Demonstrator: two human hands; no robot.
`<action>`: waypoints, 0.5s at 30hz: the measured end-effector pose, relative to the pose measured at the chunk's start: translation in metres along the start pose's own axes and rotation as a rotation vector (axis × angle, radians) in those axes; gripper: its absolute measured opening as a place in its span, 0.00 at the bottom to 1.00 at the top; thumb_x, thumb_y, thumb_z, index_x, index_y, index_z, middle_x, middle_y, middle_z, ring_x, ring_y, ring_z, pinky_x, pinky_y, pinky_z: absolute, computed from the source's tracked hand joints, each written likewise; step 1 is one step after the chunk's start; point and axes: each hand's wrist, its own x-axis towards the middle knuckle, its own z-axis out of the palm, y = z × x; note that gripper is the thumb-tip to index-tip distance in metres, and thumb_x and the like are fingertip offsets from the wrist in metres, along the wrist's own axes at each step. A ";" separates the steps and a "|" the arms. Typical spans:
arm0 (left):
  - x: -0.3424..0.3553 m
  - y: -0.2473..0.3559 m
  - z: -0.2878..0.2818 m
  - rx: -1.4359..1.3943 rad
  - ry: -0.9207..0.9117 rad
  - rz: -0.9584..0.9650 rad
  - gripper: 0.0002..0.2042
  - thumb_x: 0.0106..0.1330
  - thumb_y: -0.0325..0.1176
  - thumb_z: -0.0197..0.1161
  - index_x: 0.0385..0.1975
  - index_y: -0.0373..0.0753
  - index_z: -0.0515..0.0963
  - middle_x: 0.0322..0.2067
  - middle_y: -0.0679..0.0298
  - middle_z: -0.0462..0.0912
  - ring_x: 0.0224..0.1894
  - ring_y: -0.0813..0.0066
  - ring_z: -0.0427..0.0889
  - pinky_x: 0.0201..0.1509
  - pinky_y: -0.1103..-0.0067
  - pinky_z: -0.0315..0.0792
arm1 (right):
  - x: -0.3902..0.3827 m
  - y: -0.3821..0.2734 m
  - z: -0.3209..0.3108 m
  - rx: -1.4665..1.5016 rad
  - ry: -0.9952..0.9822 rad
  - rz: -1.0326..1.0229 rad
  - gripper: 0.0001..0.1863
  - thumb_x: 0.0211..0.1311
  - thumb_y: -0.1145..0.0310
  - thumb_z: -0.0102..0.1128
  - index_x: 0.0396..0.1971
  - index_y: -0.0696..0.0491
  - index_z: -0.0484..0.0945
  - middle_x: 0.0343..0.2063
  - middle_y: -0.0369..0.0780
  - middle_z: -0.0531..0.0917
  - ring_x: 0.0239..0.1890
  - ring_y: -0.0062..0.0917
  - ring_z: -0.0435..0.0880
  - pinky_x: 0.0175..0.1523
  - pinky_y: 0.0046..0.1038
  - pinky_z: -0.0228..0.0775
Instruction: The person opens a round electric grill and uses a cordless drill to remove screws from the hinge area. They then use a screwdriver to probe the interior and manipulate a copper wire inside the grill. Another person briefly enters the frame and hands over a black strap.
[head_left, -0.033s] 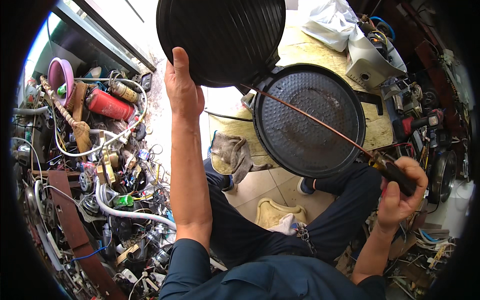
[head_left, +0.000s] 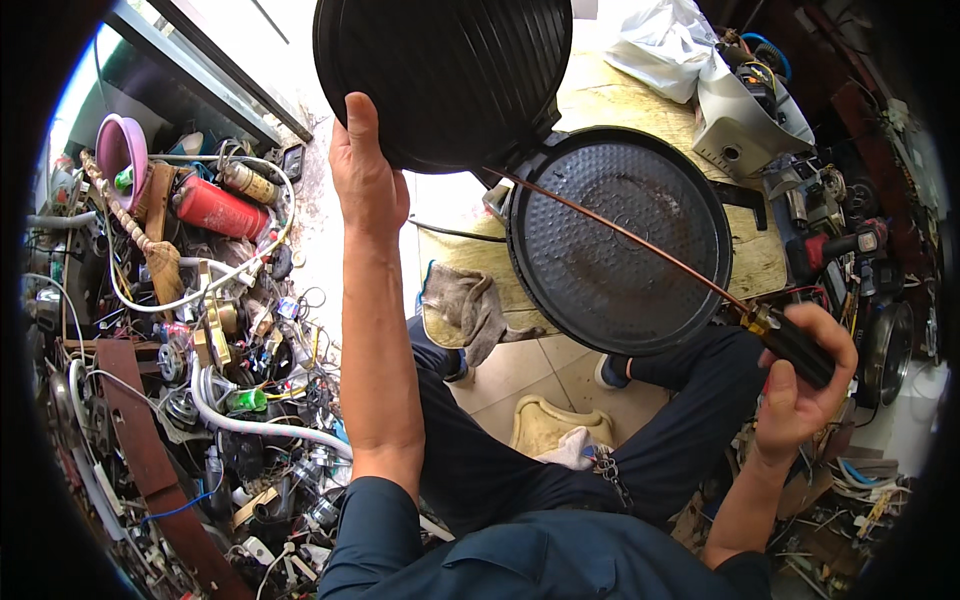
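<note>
Raised the left hand (head_left: 368, 185) on a near-straight forearm, thumb upright, clamped on the edge of 1 ridged black upper plate (head_left: 440, 80); fingers partly hidden behind. Held the right hand (head_left: 808, 395) beside the right knee, elbow bent, curled round the handle of 1 screwdriver (head_left: 792, 346). Counted 1 dimpled black lower pan (head_left: 620, 285), hinged to the upper plate and resting on the worktop (head_left: 600, 95); crossed by 1 long shaft, tip at the upper plate's edge, contact unclear. Listed nearby: 1 grey cloth (head_left: 465, 305), 1 black cord (head_left: 455, 233), 1 white bag (head_left: 660, 45), 1 pale housing (head_left: 735, 130). Listed at left: 1 red cylinder (head_left: 220, 208), 1 purple basin (head_left: 122, 155), loose parts past counting.
</note>
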 end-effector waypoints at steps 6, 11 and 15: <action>-0.003 0.004 -0.001 0.025 0.001 -0.009 0.43 0.66 0.62 0.64 0.64 0.25 0.67 0.61 0.52 0.78 0.63 0.62 0.79 0.70 0.71 0.71 | -0.012 0.004 -0.015 0.014 -0.012 0.148 0.36 0.66 0.49 0.69 0.61 0.58 0.65 0.44 0.45 0.81 0.32 0.18 0.77 0.36 0.19 0.71; -0.004 0.006 0.000 0.019 -0.008 0.008 0.44 0.65 0.63 0.65 0.63 0.24 0.68 0.60 0.50 0.79 0.62 0.61 0.80 0.69 0.71 0.72 | -0.010 0.009 -0.018 0.068 -0.081 0.139 0.32 0.68 0.54 0.68 0.60 0.58 0.65 0.45 0.45 0.80 0.35 0.19 0.78 0.38 0.20 0.72; -0.002 0.002 -0.001 0.015 0.008 0.012 0.43 0.67 0.62 0.64 0.63 0.24 0.68 0.60 0.51 0.79 0.61 0.61 0.80 0.69 0.71 0.72 | -0.013 0.012 -0.015 -0.028 -0.035 0.073 0.34 0.68 0.52 0.68 0.61 0.59 0.65 0.45 0.45 0.80 0.36 0.20 0.78 0.39 0.22 0.73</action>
